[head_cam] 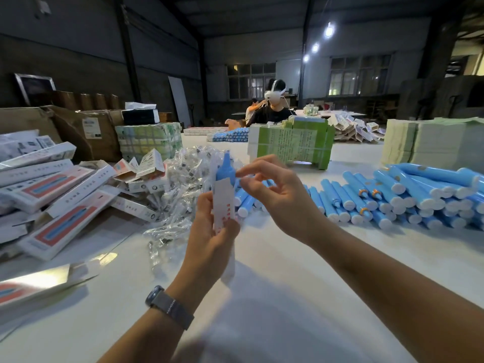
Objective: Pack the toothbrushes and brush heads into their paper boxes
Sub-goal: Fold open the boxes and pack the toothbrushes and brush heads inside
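My left hand grips a narrow white paper box upright above the table. A blue toothbrush handle sticks out of the box's top end. My right hand hovers just right of the handle, its fingers curled, forefinger and thumb close to the handle's upper part; whether they touch it I cannot tell. Behind the hands lies a heap of clear-bagged brush heads. Several blue toothbrush handles lie in rows at the right.
Filled white-and-red boxes are piled at the left, and a flat unfolded box lies near the front left. Green carton stacks stand behind, and pale flat packs sit far right. A person wearing a headset sits across the white table.
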`<state>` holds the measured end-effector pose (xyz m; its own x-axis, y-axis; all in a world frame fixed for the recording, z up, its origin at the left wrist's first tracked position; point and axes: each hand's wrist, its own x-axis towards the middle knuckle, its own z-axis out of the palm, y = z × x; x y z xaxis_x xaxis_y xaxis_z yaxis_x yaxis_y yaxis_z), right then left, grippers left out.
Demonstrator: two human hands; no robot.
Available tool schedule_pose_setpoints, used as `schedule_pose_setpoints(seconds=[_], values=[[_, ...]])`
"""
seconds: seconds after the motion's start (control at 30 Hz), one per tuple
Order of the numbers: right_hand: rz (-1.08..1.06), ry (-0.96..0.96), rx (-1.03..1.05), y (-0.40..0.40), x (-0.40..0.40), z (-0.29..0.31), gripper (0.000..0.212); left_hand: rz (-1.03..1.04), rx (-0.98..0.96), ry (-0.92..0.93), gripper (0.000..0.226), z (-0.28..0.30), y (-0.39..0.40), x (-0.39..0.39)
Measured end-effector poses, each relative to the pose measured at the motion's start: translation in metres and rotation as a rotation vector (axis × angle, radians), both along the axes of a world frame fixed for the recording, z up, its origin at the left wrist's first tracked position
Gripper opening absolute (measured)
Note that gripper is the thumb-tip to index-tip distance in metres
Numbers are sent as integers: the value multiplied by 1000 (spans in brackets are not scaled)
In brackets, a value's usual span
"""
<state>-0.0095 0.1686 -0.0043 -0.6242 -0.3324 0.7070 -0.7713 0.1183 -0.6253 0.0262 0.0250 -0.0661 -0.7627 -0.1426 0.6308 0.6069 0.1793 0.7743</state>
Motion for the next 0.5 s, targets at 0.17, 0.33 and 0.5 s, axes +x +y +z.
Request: schedule_pose_setpoints(seconds=[0.17, 0.33, 0.5], values=[[58, 19, -4, -38, -19, 0, 26, 171, 65, 52, 32, 4, -17, -9], [-55, -279, 248, -80, -56, -19, 34, 342, 175, -5, 34, 12, -36, -10], [-219, -79, 971, -103, -58, -62, 5, 402, 169, 26, 39, 7, -40, -15]])
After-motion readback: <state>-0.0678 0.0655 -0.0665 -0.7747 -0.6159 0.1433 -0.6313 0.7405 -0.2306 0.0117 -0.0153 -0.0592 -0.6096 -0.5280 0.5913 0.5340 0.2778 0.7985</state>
